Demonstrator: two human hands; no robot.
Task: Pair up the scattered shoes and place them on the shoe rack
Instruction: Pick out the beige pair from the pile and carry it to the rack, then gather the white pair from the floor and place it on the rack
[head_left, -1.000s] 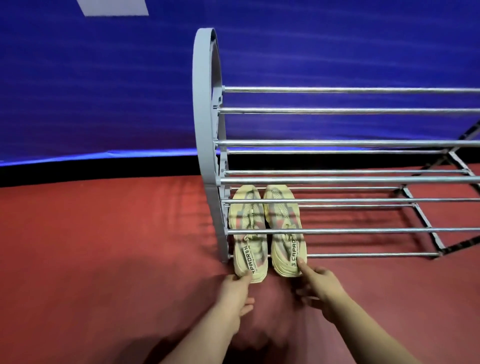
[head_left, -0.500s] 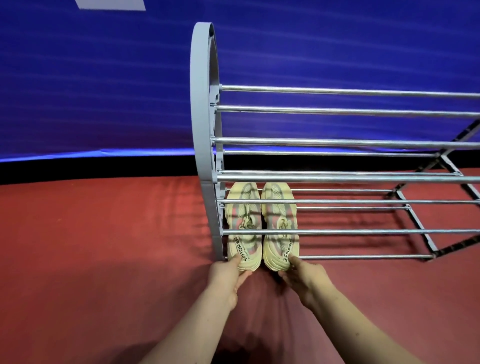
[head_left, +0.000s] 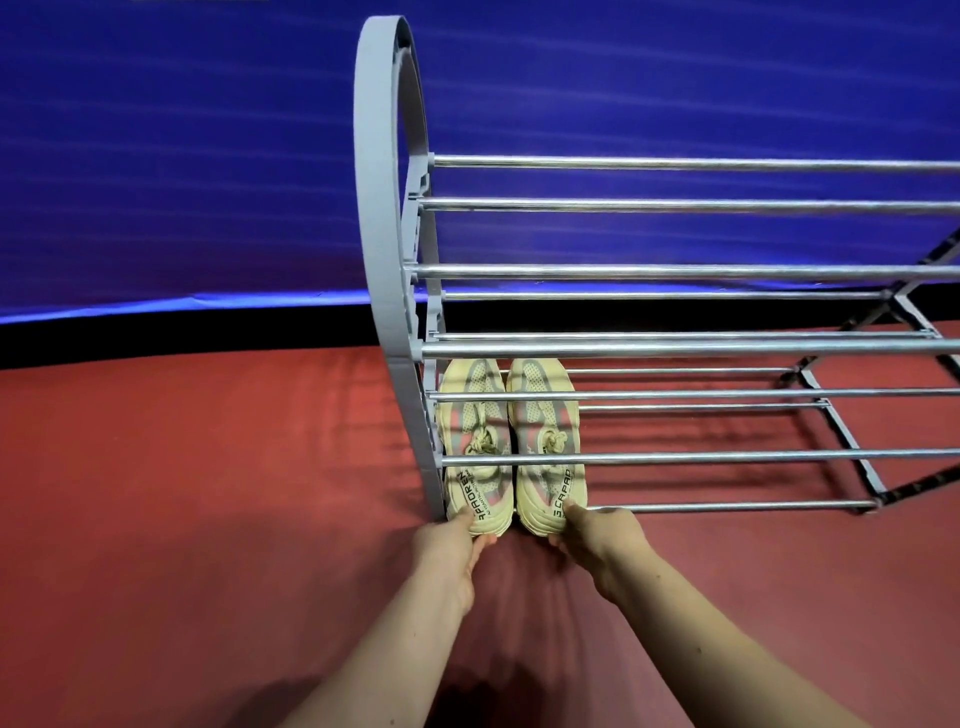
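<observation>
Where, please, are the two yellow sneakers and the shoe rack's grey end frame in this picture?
Grey end frame (head_left: 372, 208): head view, on its curved outer band.
Yellow sneaker beside the frame (head_left: 466, 488): head view, on its lettered heel.
Other yellow sneaker (head_left: 561, 491): head view, on its lettered heel.

Beside the shoes (head_left: 543, 426), the grey side panel (head_left: 382, 260) blocked nine o'clock; overhead rails (head_left: 675, 458) capped them; three o'clock lay open.
</observation>
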